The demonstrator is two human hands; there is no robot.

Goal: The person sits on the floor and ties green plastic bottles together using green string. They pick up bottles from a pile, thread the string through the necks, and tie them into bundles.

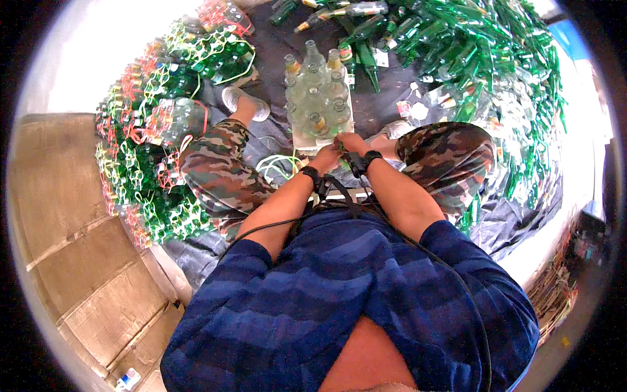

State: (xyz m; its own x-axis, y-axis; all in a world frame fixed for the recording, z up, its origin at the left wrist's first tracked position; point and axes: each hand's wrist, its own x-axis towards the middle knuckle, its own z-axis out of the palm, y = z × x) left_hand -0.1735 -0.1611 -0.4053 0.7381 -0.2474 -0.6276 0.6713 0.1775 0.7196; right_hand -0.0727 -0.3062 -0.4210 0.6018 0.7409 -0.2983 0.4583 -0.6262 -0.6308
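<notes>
Several clear glass bottles [313,91] stand upright, packed in a tight block between my legs. They rest on a low pale board or block [313,145], whose near edge shows. At the block's near right corner, my left hand [328,158] and my right hand [353,142] meet with fingers bent. A thin green strap [341,146] shows between them, and both hands seem to pinch it; fine finger detail is blurred. Just left of my left hand lies a loose loop of pale green strapping [279,164].
Strapped bundles of bottles [166,122] are stacked on the left. Loose green glass bottles [470,54] heap up at the back right, with clear bottles [446,98] at the heap's near side. Dark sheeting [274,54] covers the floor. Cardboard [63,196] stands far left.
</notes>
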